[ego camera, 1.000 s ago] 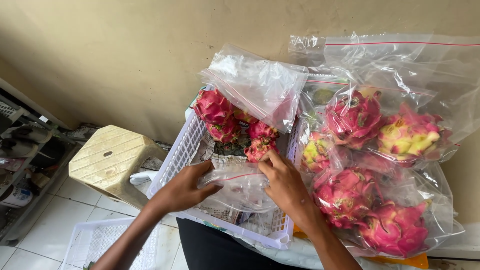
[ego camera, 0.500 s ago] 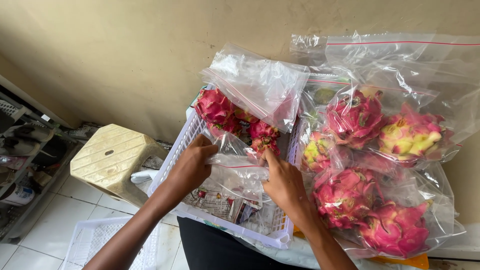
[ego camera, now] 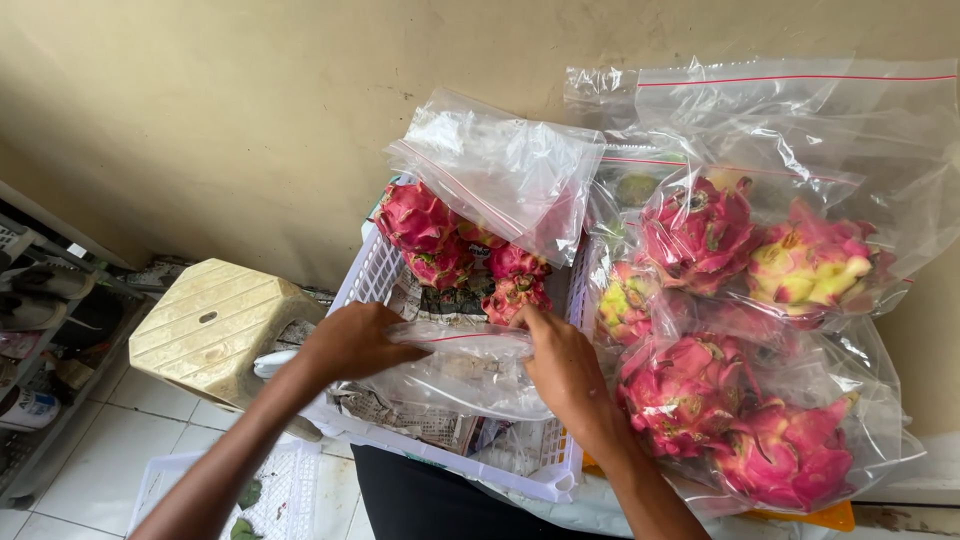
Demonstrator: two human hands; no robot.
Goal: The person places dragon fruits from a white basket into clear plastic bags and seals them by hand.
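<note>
My left hand and my right hand both grip the top edge of an empty clear zip bag, stretched between them over a white plastic crate. The crate is lined with newspaper and holds several pink dragon fruits at its far end. Another clear bag lies across the crate's far rim.
To the right, large clear bags hold several pink and yellowish dragon fruits. A beige plastic stool stands at the left on a white tiled floor. A second white crate lies below. A shelf with clutter sits at the far left.
My left hand came up from the crate's lower edge to the bag's rim. Both hands now pinch the bag's top edge and hold it flat between them.
</note>
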